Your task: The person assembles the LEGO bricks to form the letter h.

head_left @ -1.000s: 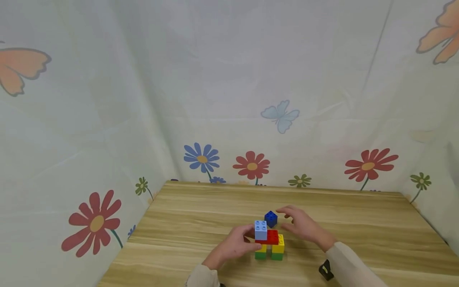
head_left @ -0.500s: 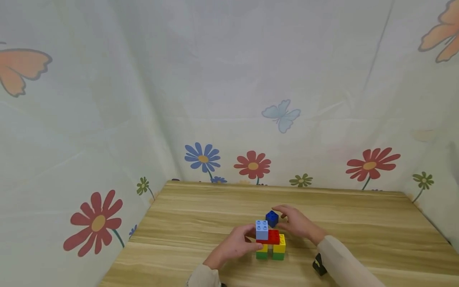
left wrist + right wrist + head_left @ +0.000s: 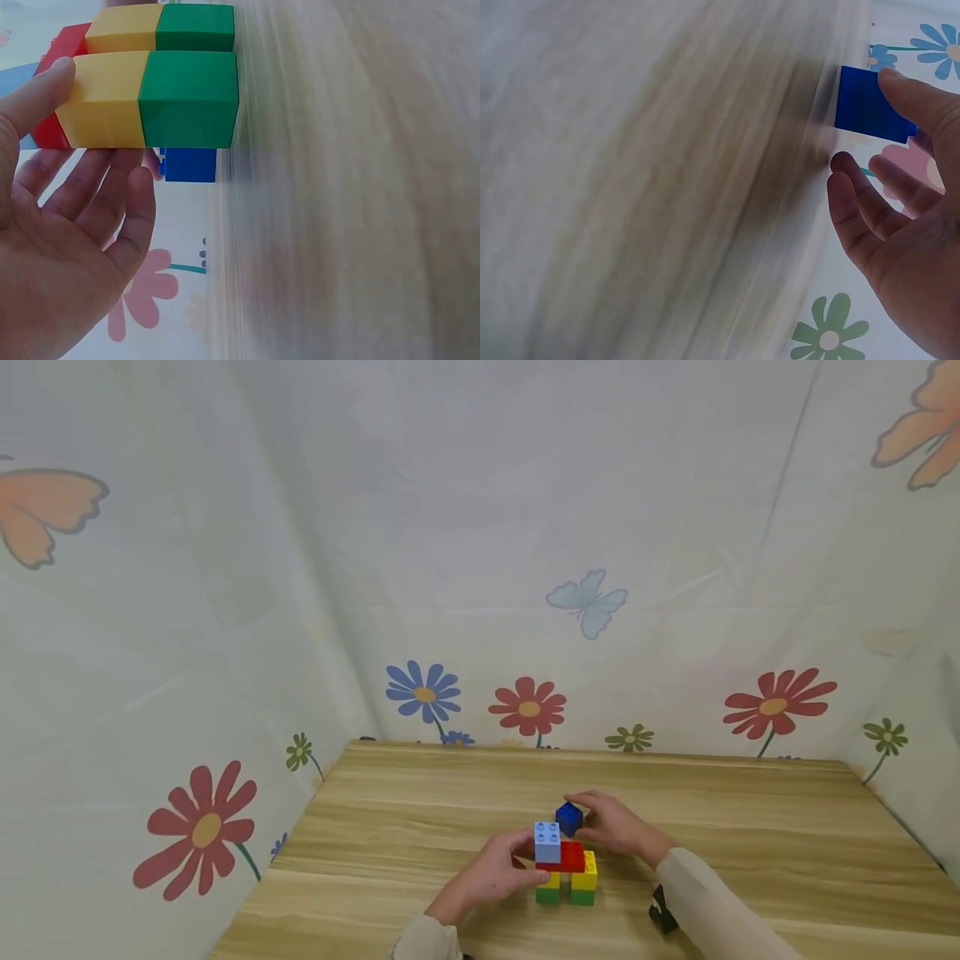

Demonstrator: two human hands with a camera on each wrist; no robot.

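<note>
A toy brick arch stands on the table, with two legs of green bricks (image 3: 191, 99) under yellow bricks (image 3: 103, 99). A red brick (image 3: 573, 857) bridges the legs, and a light blue brick (image 3: 547, 843) tops its left end. My left hand (image 3: 491, 867) grips the arch's left side, thumb on the yellow brick and fingers behind. Just behind the arch, a dark blue brick (image 3: 567, 819) sits on the table, turned at an angle. My right hand (image 3: 621, 830) pinches it between thumb and index finger, the other fingers (image 3: 853, 217) loosely bent beside it.
A small black object (image 3: 663, 912) lies beside the right sleeve (image 3: 712, 902). The wood-grain table (image 3: 420, 785) ends at a pale curtain (image 3: 465, 568) printed with flowers and butterflies, at the back and sides.
My right hand has moved left to the dark blue brick and closed its thumb and index finger on it. The left hand and the arch have stayed in place.
</note>
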